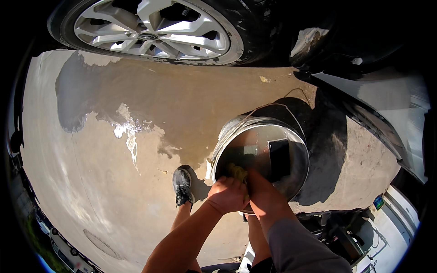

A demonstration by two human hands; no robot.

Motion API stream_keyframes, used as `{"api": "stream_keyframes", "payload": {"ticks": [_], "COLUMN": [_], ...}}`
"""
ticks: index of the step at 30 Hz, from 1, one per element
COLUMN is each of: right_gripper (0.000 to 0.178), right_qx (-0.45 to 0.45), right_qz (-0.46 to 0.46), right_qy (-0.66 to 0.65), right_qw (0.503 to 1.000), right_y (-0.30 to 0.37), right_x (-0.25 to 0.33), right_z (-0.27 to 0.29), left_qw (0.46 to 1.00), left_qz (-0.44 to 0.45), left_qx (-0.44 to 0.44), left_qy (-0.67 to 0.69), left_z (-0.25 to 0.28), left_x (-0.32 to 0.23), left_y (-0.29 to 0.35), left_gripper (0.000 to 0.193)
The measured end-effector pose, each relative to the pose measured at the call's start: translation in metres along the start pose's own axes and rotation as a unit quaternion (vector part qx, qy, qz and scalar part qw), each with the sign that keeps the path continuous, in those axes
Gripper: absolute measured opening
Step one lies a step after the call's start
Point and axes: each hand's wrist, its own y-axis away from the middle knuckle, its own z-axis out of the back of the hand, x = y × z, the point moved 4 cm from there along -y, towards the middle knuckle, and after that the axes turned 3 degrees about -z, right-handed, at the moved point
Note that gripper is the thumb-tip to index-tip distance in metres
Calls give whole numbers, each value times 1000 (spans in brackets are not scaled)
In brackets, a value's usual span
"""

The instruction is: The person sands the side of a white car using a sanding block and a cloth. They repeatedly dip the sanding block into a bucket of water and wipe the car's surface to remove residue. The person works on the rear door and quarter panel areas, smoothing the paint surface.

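A round metal bucket (306,168) with a thin wire handle (291,113) stands on the ground in front of me, holding water (255,141). Over its near left rim, my left hand (227,194) is closed around a bunched yellowish cloth (237,172). Close against it, my right hand (257,182) grips the same cloth, its fingers mostly hidden. A dark rectangular shape (279,159) shows on the water; whether it is a reflection I cannot tell.
A car wheel (148,36) with silver spokes is at the top, beside dark and light bodywork (382,100). Wet patches (132,132) cover part of the concrete (100,191). My shoe (183,184) is left of the bucket. Dark equipment (339,236) lies at lower right.
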Motion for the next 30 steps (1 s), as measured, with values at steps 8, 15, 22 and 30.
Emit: {"api": "stream_keyframes", "payload": {"ticks": [8, 15, 22, 30], "right_gripper": [31, 31, 39, 64], "right_qx": [-35, 18, -10, 316], "right_qz": [22, 148, 155, 34], "right_qy": [162, 424, -461, -819], "right_qw": [986, 893, 874, 478], "right_y": [-40, 18, 29, 107], "right_x": [-6, 101, -21, 41], "right_z": [19, 122, 97, 158], "left_qw": [1000, 1000, 987, 970], "left_qz": [-18, 13, 50, 71], "left_qx": [-9, 8, 152, 230], "left_qy": [1, 3, 19, -36], "left_z": [5, 1, -1, -1], "left_x": [-1, 1, -6, 2], "left_y": [-9, -3, -15, -10], "left_gripper": [24, 22, 28, 36]}}
